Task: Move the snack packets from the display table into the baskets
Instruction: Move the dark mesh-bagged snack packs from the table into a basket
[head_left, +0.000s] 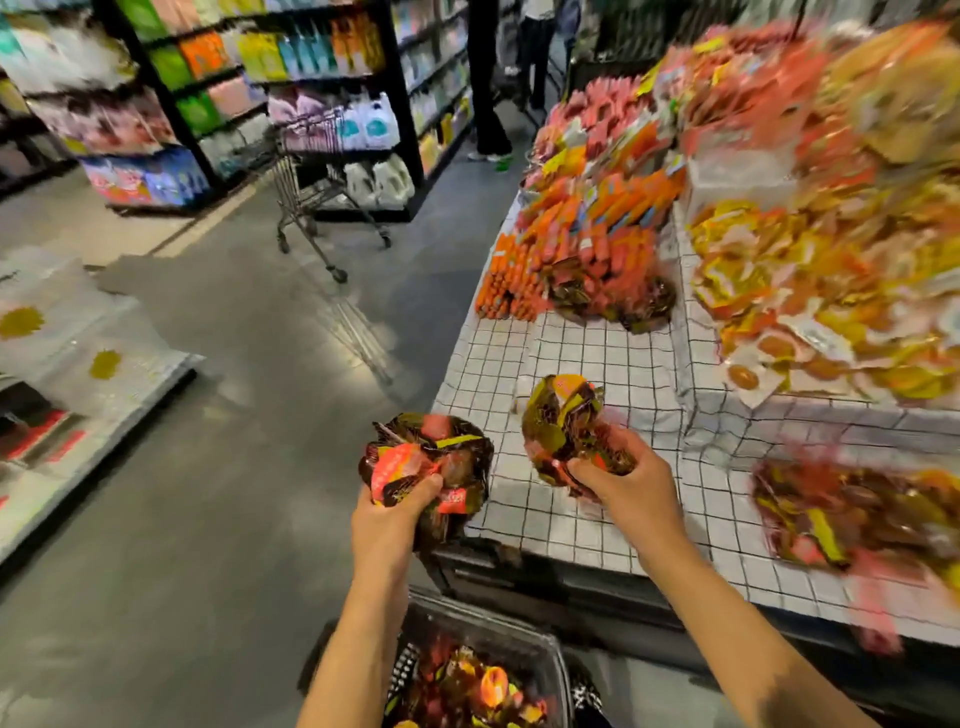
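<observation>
The left hand (387, 512) grips a packet bunch (426, 457) just off the counter (597, 353) edge, with the basket (483, 623) below it, nearer the body. The right hand (618, 483) clutches a second bunch (566, 426) over the counter, farther from the basket.

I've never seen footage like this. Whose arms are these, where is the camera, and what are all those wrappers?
No machine here: a person wears a wide-angle camera on the head, so you look down along their own arms. The left hand grips a bunch of dark snack packets at the table's corner. The right hand grips a second bunch above the display table, which is covered in white checked cloth. A pile of similar packets lies at the table's right, with orange and yellow snacks heaped behind. Below, between the arms, a dark basket already holds packets.
</observation>
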